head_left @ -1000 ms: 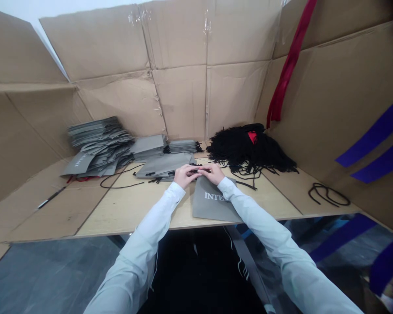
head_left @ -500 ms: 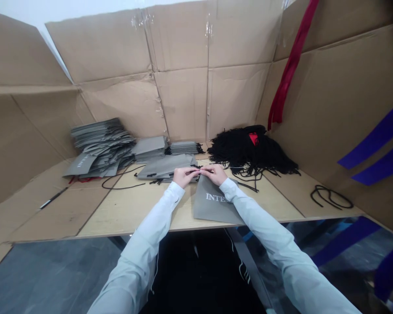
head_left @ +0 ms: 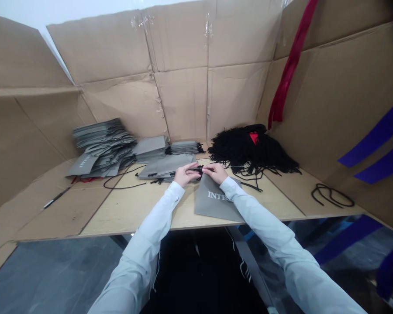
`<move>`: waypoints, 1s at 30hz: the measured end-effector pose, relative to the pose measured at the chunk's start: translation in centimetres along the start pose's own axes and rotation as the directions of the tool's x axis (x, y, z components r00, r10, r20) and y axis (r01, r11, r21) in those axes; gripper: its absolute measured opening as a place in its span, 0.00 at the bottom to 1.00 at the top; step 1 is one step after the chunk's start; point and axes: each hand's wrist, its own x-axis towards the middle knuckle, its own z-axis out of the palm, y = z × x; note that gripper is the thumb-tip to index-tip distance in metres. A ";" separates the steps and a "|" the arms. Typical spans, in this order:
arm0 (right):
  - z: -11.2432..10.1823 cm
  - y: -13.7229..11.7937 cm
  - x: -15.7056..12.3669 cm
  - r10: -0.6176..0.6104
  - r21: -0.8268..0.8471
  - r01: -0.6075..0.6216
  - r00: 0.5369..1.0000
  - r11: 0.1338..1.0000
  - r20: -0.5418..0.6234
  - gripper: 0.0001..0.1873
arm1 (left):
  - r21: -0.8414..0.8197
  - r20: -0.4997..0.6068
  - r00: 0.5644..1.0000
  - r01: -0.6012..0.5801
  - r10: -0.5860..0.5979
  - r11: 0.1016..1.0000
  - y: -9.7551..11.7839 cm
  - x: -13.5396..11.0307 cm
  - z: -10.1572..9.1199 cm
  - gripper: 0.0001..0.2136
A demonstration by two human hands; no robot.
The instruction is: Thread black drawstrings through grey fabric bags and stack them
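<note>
A flat grey paper bag with white lettering lies on the table in front of me, its far edge under my hands. My left hand and my right hand meet at that top edge. Both are closed in a pinch on a thin black cord between them. White sleeves cover both my arms.
A heap of black cords lies at the back right, and a loose cord loop at far right. Stacks of grey bags sit back left, with flatter piles beside my left hand. A pen lies left. Cardboard walls enclose the table.
My hands stay at the bag's top edge. The fingers have shifted a little and the black cord between them shows more clearly now.
</note>
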 end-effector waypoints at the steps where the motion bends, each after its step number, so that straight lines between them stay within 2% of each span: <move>1: 0.0 0.1 0.0 -0.005 -0.002 0.005 1.000 1.000 0.010 0.08 | 0.018 0.012 1.000 -0.005 0.005 1.000 0.0 0.0 0.1 0.31; 6: 0.3 0.3 0.1 0.007 0.014 -0.008 0.999 1.000 0.042 0.08 | 0.211 -0.003 0.996 -0.083 0.086 0.974 0.0 -0.4 0.4 0.20; 10: 0.5 0.2 0.0 -0.010 -0.020 0.011 0.998 1.000 0.057 0.08 | 0.348 -0.060 0.987 -0.123 0.152 0.929 0.2 -0.6 0.6 0.16; 14: 0.7 0.3 -0.1 -0.027 -0.040 0.030 0.997 0.999 0.069 0.08 | 0.426 -0.063 0.970 -0.186 0.234 0.885 0.0 -0.6 0.7 0.12; 17: 0.6 0.3 0.0 -0.036 -0.054 0.039 0.997 0.998 0.068 0.08 | 0.545 -0.048 0.948 -0.238 0.313 0.804 0.0 -0.6 0.6 0.11; 20: 0.3 0.3 0.1 -0.032 -0.041 0.035 0.997 0.999 0.064 0.09 | 0.656 0.022 0.904 -0.335 0.427 0.676 0.3 -0.7 0.4 0.10; 22: 0.1 0.2 0.1 -0.028 -0.011 0.029 0.998 1.000 0.062 0.09 | 0.680 0.052 0.875 -0.384 0.481 0.625 0.6 -0.8 0.3 0.09; 24: -0.1 0.0 0.1 -0.020 0.009 0.020 0.998 1.000 0.052 0.09 | 0.680 0.038 0.865 -0.389 0.501 0.622 0.9 -0.8 0.3 0.09; 30: -0.1 -0.4 -0.1 -0.041 0.034 0.040 0.999 0.999 0.035 0.10 | 0.619 -0.056 0.885 -0.332 0.461 0.712 1.0 -0.9 0.3 0.09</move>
